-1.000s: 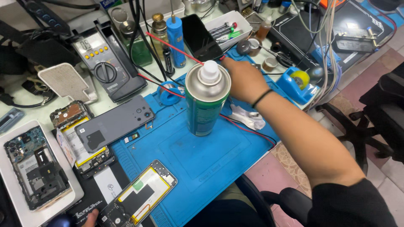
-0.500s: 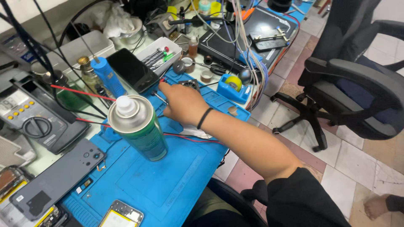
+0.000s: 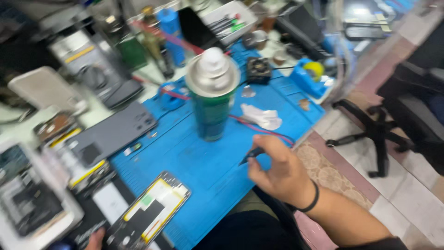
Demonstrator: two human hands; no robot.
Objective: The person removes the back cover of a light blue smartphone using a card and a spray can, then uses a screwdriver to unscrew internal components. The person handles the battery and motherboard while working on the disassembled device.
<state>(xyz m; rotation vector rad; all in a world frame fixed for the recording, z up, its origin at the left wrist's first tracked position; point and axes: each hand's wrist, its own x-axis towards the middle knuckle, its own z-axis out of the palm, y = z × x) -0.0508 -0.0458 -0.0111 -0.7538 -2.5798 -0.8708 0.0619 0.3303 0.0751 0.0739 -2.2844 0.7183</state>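
My right hand (image 3: 277, 169) hovers over the near right part of a blue work mat (image 3: 203, 162), fingers pinched on a small dark pointed tool (image 3: 252, 155). A black band circles that wrist. A green spray can (image 3: 212, 95) with a white cap stands upright on the mat just beyond the hand. Only the fingertips of my left hand (image 3: 96, 238) show at the bottom edge, touching an opened phone frame with yellow edging (image 3: 148, 215). A crumpled white wipe (image 3: 261, 116) and a red wire lie right of the can.
A grey phone back (image 3: 111, 134) lies left of the mat, with opened phones (image 3: 27, 203) and a multimeter (image 3: 88, 65) further left. Bottles, a blue tube (image 3: 170, 32) and tool trays crowd the back. A black office chair (image 3: 402, 115) stands on the tiled floor at right.
My right hand has drawn back from the far side of the mat to its near edge and now holds a small dark tool. The camera view swung back left.
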